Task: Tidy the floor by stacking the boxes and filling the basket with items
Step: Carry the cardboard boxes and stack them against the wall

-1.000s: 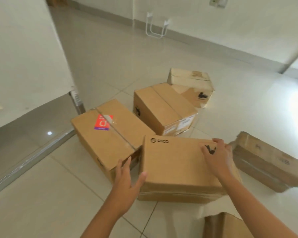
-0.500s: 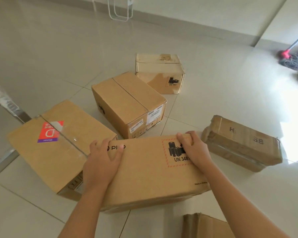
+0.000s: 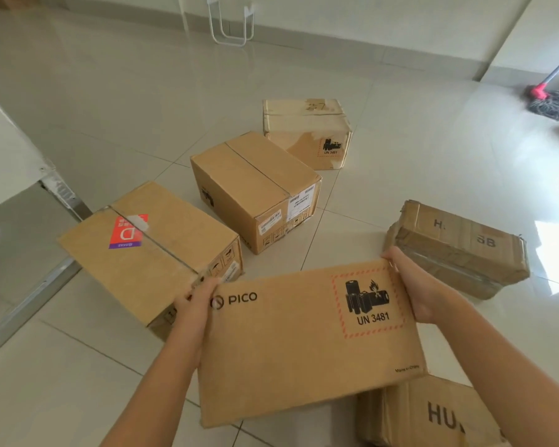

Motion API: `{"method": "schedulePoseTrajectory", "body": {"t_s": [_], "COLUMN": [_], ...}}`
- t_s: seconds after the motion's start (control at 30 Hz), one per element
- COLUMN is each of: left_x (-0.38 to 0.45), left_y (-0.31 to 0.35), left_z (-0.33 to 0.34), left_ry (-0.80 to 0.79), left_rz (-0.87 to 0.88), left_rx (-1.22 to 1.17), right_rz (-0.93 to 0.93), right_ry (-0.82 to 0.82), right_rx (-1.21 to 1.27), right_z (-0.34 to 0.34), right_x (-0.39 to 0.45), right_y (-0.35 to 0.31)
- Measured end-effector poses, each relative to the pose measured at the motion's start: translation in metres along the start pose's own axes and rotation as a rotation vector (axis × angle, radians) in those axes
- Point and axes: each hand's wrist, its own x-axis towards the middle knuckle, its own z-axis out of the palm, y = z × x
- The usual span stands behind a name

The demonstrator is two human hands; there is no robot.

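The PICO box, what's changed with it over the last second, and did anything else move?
The PICO box has been lifted off the floor and tipped toward the camera. The left hand, which was only reaching for it, now grips its left end; the right hand has shifted from the top edge to the right end. The other boxes on the floor stayed where they were.
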Motion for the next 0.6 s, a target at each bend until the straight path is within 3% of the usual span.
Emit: {"method": "schedulePoseTrajectory", "body": {"t_s": [0.07, 0.2, 0.3, 0.47, 0.6], "left_x": [-0.022, -0.052, -0.075, -0.125, -0.184], "left_y": [-0.004, -0.02, -0.031, -0.031, -0.025], "left_z": [-0.016, -0.043, -0.06, -0.085, -0.126], "left_ry": [-0.176, -0.282, -0.362, -0.398, -0.354], "left_rz": [-0.087, -0.083, -0.026, 0.217, 0.433], "left_rx": [-0.035, -0.118, -0.244, -0.304, -0.329], "right_rz": [0.011, -0.087, -0.211, -0.438, -0.575], "right_ry": [-0.066, -0.086, -0.094, -0.101, -0.245], "right_rx": [-0.007, -0.162, -0.124, -0.002, 0.065], "right_z": [-0.001, -0.004, -0.011, -0.015, 0.009], "right_x": [-0.019, -0.062, -0.103, -0.156, -0.208], "right_y": [0.001, 0.014, 0.022, 0.02, 0.021]}}
